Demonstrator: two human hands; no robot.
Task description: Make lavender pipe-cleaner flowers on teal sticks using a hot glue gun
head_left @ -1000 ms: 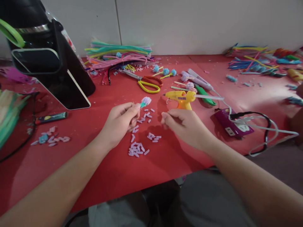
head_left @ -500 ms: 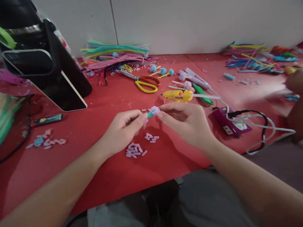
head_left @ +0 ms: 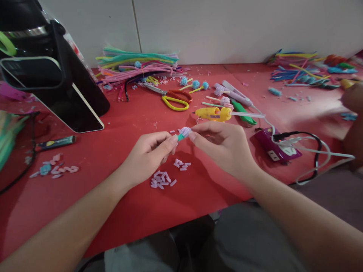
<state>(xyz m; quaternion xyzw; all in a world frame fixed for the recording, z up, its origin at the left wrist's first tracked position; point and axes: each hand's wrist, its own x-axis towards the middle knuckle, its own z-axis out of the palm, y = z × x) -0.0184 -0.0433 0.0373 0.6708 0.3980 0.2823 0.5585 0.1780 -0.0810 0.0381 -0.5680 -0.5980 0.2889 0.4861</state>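
Note:
Between my hands is a small pipe-cleaner flower [head_left: 185, 132], lilac at the head with a teal green base. My left hand [head_left: 154, 151] pinches it by the green base, thumb on top. My right hand [head_left: 221, 145] has its thumb and forefinger closed on the lilac end; its other fingers curl behind. Just below lie short lilac pipe-cleaner pieces in a larger pile [head_left: 160, 179] and a smaller pile [head_left: 182, 164]. A yellow glue gun [head_left: 213, 113] with a clear stick in its back rests beyond my right hand.
Scissors [head_left: 176, 101] and finished-looking flowers [head_left: 195, 84] lie behind. Pipe-cleaner bundles [head_left: 138, 64] sit by the wall. A black tumbler [head_left: 79, 75] stands at left. A purple power strip [head_left: 276, 147] with cables is at right, near another person's blurred hand [head_left: 353, 98].
My hands and the flower stay almost in place, with only a slight shift of the right hand. The view tilts very slightly.

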